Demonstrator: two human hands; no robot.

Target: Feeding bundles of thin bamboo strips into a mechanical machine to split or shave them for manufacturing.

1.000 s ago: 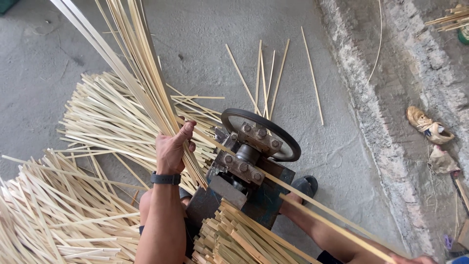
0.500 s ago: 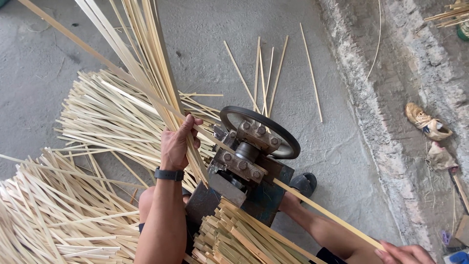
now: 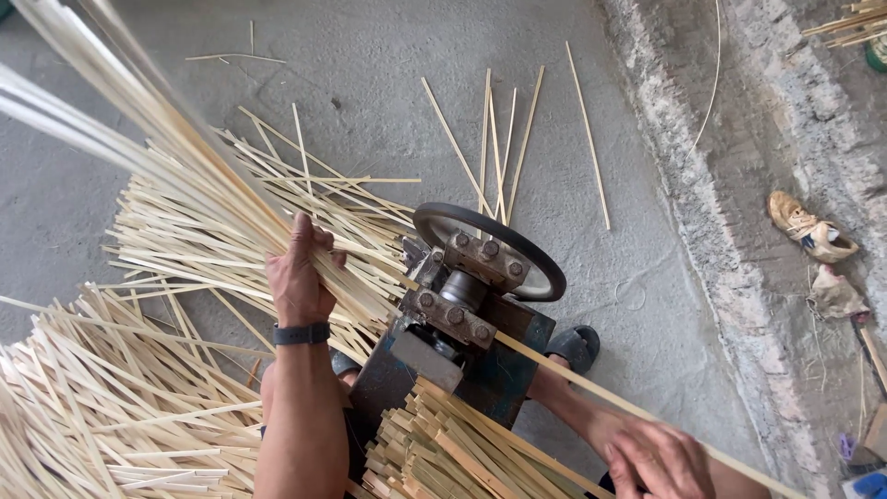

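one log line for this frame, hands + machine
left hand: grips bundle of bamboo strips | right hand: on single strip exiting splitting machine | floor: strip piles

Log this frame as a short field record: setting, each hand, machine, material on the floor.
setting: grey concrete floor, seen from above
left hand: grips a bundle of bamboo strips angled toward the machine
right hand: on a single strip coming out of the machine
machine: dark blue splitter with a black wheel
floor material: strip piles, loose sticks
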